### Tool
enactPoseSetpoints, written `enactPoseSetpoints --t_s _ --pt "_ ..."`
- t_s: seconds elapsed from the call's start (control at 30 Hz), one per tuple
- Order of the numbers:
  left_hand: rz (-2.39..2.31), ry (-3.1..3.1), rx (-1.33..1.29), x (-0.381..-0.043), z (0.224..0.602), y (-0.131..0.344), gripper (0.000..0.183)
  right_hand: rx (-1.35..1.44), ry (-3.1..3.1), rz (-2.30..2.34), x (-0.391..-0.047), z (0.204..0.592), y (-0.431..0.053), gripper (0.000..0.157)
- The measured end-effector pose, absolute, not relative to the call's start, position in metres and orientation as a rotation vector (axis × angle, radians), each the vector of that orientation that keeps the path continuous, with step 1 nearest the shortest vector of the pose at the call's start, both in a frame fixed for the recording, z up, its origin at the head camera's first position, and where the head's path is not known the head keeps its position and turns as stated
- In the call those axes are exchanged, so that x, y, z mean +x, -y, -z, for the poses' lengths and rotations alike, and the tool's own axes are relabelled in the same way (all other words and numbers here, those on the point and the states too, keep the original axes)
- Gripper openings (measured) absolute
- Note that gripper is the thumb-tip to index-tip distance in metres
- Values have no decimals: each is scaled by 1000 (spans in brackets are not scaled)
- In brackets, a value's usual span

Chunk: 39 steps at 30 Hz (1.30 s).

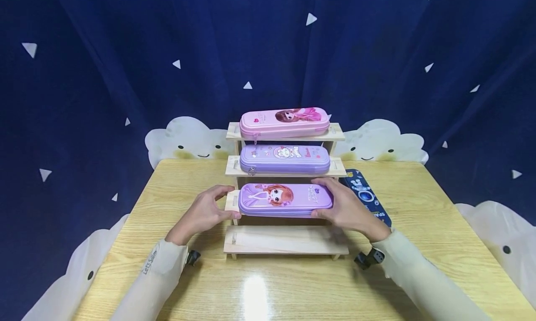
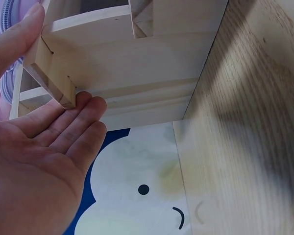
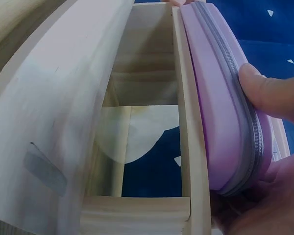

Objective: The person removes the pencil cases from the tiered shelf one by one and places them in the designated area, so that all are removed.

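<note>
A purple pencil case with a doll-like figure on its lid lies on the third step down of a wooden stepped rack. My right hand grips the case's right end, thumb along the front and fingers behind. In the right wrist view, the thumb presses beside the zipper of the pencil case. At the other end, my left hand holds the step's left end between thumb and fingers, its thumb tip close to the case's corner. Its fingertips touch the end of the wooden rack in the left wrist view.
A pink pencil case lies on the top step, and a lilac case with a rabbit on the second. Behind my right hand, a dark blue space-themed case lies on the wooden table. A navy curtain hangs behind.
</note>
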<state>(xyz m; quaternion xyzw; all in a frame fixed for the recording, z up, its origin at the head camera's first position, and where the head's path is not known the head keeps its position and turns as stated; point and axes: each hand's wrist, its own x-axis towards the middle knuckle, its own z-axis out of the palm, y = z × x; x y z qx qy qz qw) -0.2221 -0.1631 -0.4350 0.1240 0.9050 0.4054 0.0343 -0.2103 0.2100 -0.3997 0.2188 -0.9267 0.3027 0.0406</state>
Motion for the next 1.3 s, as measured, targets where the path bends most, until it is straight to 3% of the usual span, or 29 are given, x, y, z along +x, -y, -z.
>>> enactPoseSetpoints --t_s 0.7,1.3 --pt "-1231 -2784 386 -222 432 163 89 493 2828 -1152 -205 396 -211 81" --pt "-1240 -2788 398 -221 433 164 79 554 2590 -1341 -185 362 -220 74"
